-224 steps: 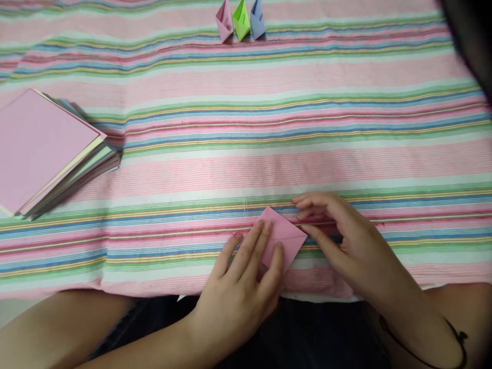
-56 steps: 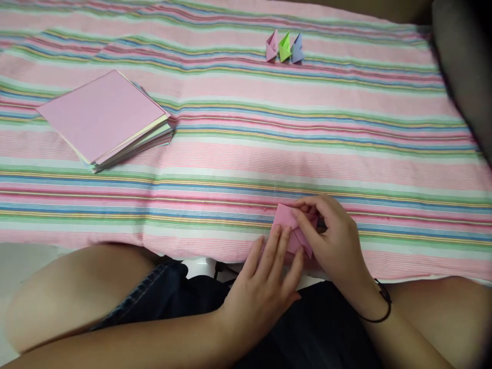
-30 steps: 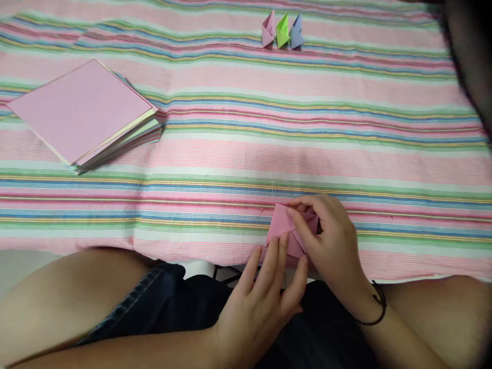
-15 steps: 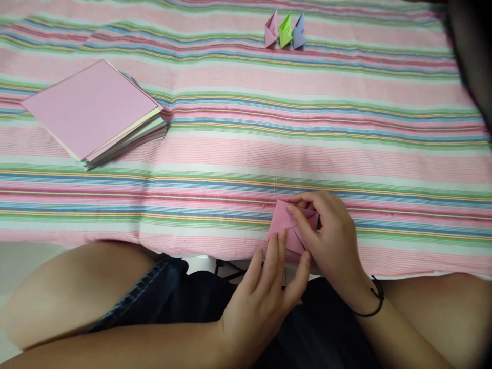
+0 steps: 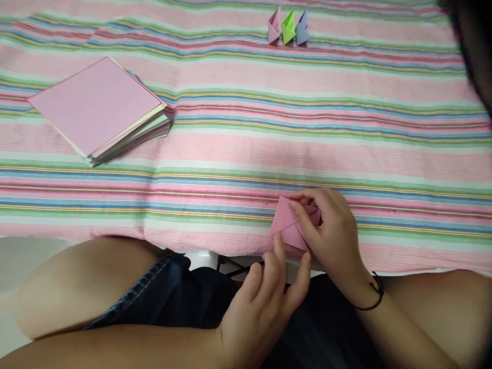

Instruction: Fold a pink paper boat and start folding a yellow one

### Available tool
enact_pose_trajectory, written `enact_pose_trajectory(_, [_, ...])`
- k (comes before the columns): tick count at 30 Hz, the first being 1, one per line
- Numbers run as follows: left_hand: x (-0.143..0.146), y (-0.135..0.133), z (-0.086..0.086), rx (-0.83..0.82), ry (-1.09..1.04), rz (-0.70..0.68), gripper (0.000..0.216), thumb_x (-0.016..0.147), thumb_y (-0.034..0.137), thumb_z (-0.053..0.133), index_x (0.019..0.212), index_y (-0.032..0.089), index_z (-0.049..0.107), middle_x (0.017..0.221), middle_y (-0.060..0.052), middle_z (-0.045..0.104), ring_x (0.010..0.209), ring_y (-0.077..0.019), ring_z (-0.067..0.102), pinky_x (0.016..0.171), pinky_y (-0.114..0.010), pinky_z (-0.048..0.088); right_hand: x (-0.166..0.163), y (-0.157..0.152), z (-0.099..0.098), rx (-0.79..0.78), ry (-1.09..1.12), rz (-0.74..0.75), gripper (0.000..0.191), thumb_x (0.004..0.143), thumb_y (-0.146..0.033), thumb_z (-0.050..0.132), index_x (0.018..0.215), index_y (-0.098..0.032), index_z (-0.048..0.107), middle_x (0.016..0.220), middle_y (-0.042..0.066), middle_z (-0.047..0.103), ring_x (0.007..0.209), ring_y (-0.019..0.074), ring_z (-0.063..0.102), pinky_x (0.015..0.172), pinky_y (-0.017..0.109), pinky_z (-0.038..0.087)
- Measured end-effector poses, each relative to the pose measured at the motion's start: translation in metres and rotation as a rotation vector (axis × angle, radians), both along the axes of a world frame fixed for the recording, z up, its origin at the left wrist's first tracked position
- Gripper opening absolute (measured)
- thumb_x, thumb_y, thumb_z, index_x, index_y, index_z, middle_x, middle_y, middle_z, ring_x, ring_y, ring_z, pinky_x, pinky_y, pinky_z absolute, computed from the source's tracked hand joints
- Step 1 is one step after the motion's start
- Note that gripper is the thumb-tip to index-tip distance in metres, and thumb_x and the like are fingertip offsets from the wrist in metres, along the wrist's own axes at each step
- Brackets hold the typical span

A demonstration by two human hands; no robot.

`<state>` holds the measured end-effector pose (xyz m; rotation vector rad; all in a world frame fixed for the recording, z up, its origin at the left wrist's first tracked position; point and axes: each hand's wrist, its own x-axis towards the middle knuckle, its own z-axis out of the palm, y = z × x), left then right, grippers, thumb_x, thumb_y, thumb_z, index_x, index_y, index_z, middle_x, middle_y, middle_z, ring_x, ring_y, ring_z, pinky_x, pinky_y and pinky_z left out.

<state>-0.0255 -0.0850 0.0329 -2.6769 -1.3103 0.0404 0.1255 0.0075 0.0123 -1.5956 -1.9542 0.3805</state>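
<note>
Right of lower centre, folded pink paper (image 5: 283, 218) is pinched between thumb and fingers of the right hand (image 5: 332, 225); the left hand (image 5: 265, 302) is half open, one fingertip set at the paper's lower edge, nothing gripped. Paper layered, crossed by slanting fold edges. One corner is directed to top of frame, another to lower left; long axis cannot be told. Placed left of the right hand, above the left, over striped cloth (image 5: 215, 148).

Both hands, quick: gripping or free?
Left hand: open, at the near edge of the folded pink paper.
Right hand: closed, pinching the folded pink paper.
</note>
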Motion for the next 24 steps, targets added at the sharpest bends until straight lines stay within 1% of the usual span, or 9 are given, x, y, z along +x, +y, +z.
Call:
enact_pose_trajectory(3, [0.0006, 0.0033, 0.0017, -0.069, -0.015, -0.020, 0.058, 0.092, 0.035, 0.050, 0.145, 0.022, 0.030, 0.136, -0.020, 0.049, 0.080, -0.0162, 0.062, 0.066, -0.028, 0.046, -0.0002, 0.0000, 0.0003, -0.001, -0.001, -0.002, 0.009, 0.087, -0.025, 0.057, 0.091, -0.018, 0.062, 0.082, 0.004, 0.061, 0.082, 0.0194, 0.055, 0.077, 0.035, 0.041])
enact_pose_trajectory(6, [0.0015, 0.0034, 0.0002, -0.102, -0.031, -0.015, 0.062, 0.090, 0.033, 0.053, 0.145, 0.021, 0.028, 0.137, -0.025, 0.045, 0.065, -0.0138, 0.058, 0.058, -0.028, 0.045, -0.0009, -0.0001, 0.0003, -0.003, -0.002, -0.002, 0.009, 0.087, -0.025, 0.057, 0.091, -0.019, 0.062, 0.083, 0.004, 0.062, 0.082, 0.0194, 0.055, 0.077, 0.035, 0.041])
enact_pose_trajectory(10, [0.0020, 0.0010, -0.0019, -0.116, -0.018, 0.016, 0.067, 0.088, 0.035, 0.055, 0.147, 0.021, 0.025, 0.139, -0.029, 0.040, 0.057, -0.0136, 0.056, 0.053, -0.029, 0.045, -0.0016, 0.0002, -0.0005, 0.000, -0.014, 0.001, 0.010, 0.088, -0.025, 0.055, 0.092, -0.018, 0.062, 0.083, 0.004, 0.062, 0.082, 0.0193, 0.054, 0.076, 0.035, 0.041])
enact_pose_trajectory(13, [0.0019, 0.0018, -0.0011, -0.125, -0.013, 0.022, 0.068, 0.086, 0.035, 0.057, 0.146, 0.021, 0.027, 0.139, -0.030, 0.039, 0.053, -0.0132, 0.055, 0.049, -0.028, 0.045, -0.0012, 0.0004, -0.0014, 0.004, -0.024, 0.000, 0.010, 0.088, -0.024, 0.055, 0.093, -0.019, 0.061, 0.083, 0.004, 0.061, 0.081, 0.0193, 0.054, 0.076, 0.035, 0.041])
enact_pose_trajectory(20, [0.0009, 0.0057, 0.0004, -0.101, -0.042, 0.028, 0.064, 0.082, 0.032, 0.062, 0.141, 0.022, 0.038, 0.134, -0.027, 0.047, 0.047, -0.0123, 0.054, 0.045, -0.027, 0.044, -0.0002, -0.0001, -0.0016, 0.002, -0.031, 0.006, 0.010, 0.089, -0.026, 0.052, 0.092, -0.020, 0.060, 0.083, 0.004, 0.062, 0.081, 0.0199, 0.054, 0.075, 0.036, 0.041])
enact_pose_trajectory(24, [0.0014, 0.0058, -0.0008, -0.103, -0.048, 0.035, 0.064, 0.081, 0.034, 0.064, 0.139, 0.022, 0.040, 0.133, -0.028, 0.046, 0.046, -0.0122, 0.054, 0.044, -0.027, 0.045, -0.0003, -0.0001, -0.0008, -0.001, -0.030, 0.006, 0.011, 0.090, -0.026, 0.050, 0.092, -0.021, 0.059, 0.083, 0.004, 0.061, 0.081, 0.0206, 0.054, 0.074, 0.036, 0.040])
